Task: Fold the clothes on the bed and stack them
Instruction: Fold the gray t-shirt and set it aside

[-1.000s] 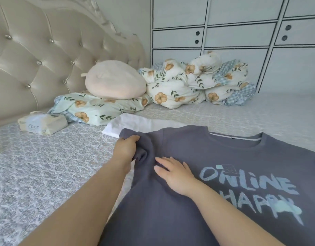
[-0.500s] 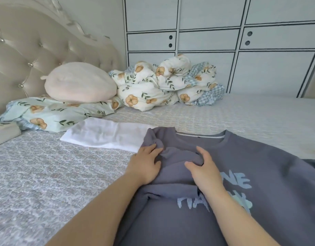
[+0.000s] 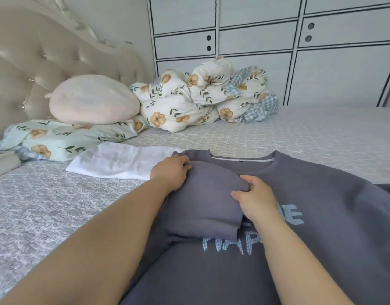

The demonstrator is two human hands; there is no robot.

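Bedroom, head view: a bed [image 3: 321,133] with a patterned grey-white cover, a tufted headboard [image 3: 35,62] at the left and white cabinet fronts [image 3: 255,40] behind. Bundled floral bedding [image 3: 196,102] and a pale round cushion [image 3: 92,100] lie at the far end, apart from the working area. A grey T-shirt [image 3: 321,216] is spread front-up on the near part of the bed, neckline away from the person. Its left sleeve and side panel [image 3: 202,199] are turned inward over the chest, covering the start of the print. The left hand [image 3: 169,172] rests on the outer edge of this fold near the shoulder, fingers bent over the cloth, apparently to keep the crease in place. The right hand [image 3: 255,197] pinches the inner edge of the flap between thumb and fingers, apparently to set it straight. A white folded garment [image 3: 114,161] lies just beside the shirt, touching its shoulder, probably the start of the stack. Legible print, pale blue: "HAP" in the lower line; the upper line is mostly hidden.
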